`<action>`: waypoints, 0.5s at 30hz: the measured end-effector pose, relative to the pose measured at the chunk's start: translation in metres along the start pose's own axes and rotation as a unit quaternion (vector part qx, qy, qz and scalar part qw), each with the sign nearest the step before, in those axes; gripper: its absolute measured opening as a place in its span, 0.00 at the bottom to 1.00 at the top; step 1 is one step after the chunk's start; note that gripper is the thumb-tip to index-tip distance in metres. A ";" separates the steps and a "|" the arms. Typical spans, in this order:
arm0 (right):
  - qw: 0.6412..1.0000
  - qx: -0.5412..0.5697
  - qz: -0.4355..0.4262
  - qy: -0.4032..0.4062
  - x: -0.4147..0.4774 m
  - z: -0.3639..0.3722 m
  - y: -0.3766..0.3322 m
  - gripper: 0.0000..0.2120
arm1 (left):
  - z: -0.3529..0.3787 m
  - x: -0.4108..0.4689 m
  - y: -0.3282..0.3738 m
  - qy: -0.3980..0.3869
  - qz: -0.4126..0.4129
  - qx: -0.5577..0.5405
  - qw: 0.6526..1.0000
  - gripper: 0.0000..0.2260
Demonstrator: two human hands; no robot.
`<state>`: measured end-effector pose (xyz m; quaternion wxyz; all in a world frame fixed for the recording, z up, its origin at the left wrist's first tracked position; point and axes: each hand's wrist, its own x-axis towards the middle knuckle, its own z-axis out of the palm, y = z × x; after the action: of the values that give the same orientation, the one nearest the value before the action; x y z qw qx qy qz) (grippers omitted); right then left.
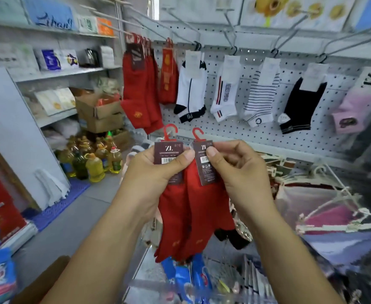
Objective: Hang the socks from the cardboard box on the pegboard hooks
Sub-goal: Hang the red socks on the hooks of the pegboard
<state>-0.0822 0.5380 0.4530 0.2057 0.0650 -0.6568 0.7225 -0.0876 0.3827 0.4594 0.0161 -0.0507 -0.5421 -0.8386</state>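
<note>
I hold two packs of red socks in front of the white pegboard (235,126). My left hand (151,172) grips the left red sock pack (171,216) at its brown label, thumb across the barcode. My right hand (237,167) pinches the brown label of the right red sock pack (206,211). Each pack has a red plastic hanger hook on top. Several red sock packs (139,88) hang on a pegboard hook (114,18) at the upper left. A corner of the cardboard box (44,279) shows at the bottom left.
White, striped, black and pink socks (261,93) hang along the pegboard row, with long bare hooks above. Shelves with goods (55,60), cardboard cartons and oil bottles (94,165) stand at the left. Clip hangers with fabrics (325,216) crowd the lower right. Blue packets (186,279) lie below.
</note>
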 end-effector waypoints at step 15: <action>0.994 0.000 0.029 -0.109 0.093 0.128 0.017 0.13 | -0.091 0.120 0.061 0.040 0.062 0.011 0.997 0.10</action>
<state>-0.1960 0.4321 0.4873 0.1122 0.1244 -0.6769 0.7168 -0.2076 0.2783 0.4902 0.0906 -0.0508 -0.5456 -0.8316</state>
